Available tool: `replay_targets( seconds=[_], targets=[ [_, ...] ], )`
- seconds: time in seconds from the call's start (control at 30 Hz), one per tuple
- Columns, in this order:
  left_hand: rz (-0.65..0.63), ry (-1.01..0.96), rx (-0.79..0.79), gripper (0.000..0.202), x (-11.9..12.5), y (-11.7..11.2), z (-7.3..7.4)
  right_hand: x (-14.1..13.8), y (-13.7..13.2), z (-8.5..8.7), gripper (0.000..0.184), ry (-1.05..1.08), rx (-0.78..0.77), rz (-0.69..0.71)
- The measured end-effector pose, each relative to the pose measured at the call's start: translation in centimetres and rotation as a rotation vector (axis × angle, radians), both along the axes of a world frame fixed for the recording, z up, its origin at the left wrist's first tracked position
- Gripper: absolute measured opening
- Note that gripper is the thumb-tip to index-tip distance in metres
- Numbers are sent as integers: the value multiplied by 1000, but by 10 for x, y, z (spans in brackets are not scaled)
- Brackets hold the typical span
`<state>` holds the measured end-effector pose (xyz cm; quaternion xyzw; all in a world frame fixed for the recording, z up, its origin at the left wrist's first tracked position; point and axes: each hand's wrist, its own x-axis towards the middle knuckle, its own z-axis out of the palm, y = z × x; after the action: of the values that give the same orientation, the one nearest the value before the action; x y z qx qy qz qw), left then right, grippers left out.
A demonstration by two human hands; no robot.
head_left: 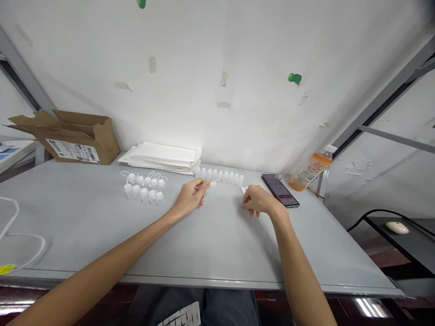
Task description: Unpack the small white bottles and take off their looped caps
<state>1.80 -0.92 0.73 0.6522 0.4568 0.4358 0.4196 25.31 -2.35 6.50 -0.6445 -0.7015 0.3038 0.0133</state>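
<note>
Both my hands are over a grey table (217, 244), near its far edge. My left hand (192, 197) pinches a small white plastic bottle (213, 184) at its fingertips, just in front of a row of several similar upright bottles (219, 175). My right hand (258, 201) curls around another small white bottle (244, 190), mostly hidden, with only its tip showing beyond my fingers. Further left stands a cluster of several white bottles (142, 189) with looped tethers on their caps.
A cardboard box (71, 138) stands at the far left, and a stack of white paper (163, 156) lies against the wall. To the right are a phone (279, 190) and an orange-labelled drink bottle (311, 170). A white cable (16, 226) lies at the table's left.
</note>
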Motion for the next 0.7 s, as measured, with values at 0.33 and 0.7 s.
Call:
replay_targets(
  seconds=[0.33,0.7],
  targets=[
    [-11,-28,-7,42,1,-1,2,13,4,-4,13,67,68,-4],
    [-18,-3,-9,42,0,-2,2,9,1,0,12,73,103,-5]
  ],
)
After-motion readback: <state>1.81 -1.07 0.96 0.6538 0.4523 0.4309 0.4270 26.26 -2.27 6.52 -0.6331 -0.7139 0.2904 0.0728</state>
